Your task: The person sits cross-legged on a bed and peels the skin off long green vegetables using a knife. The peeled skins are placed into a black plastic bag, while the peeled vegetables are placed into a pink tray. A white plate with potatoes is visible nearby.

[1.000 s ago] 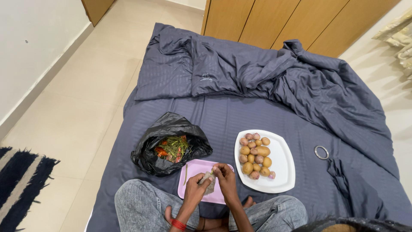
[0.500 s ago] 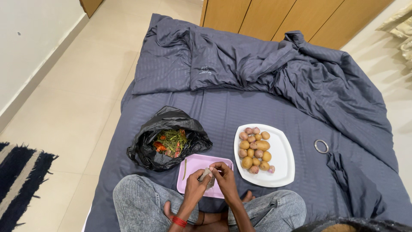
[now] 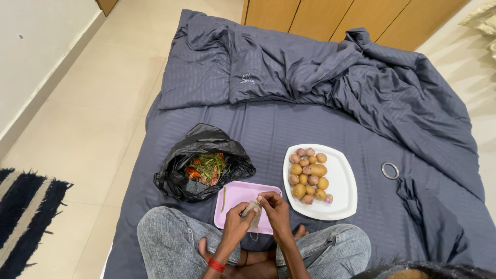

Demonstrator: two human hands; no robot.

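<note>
A small pale greyish-green item, too small to identify with certainty, sits between both hands above the near edge of a pink rectangular tray; a thin strand hangs from its lower end. The left hand grips it from the left side, fingers curled and pressed together around it; the right hand meets it from the right, thumb and forefinger pinching its upper end, the remaining fingers folded. A red band circles the left wrist.

The tray lies on a dark grey bedsheet, just ahead of the person's crossed legs in grey jeans; a single green bean rests along the tray's left part.

Left of and beyond the tray, touching its far left corner, stands an open black plastic bag holding green trimmings and red-orange scraps. Right of the tray, just beside it, lies a white plate with rounded corners; small potatoes and reddish onions are heaped on its left half; the right half is bare.

Further right on the sheet, well apart from the plate, lies a metal ring. A crumpled dark grey duvet covers the far end of the bed; wooden cabinet doors stand behind it. Beige floor tiles lie to the left, with a black-and-white striped rug at the lower left.
</note>
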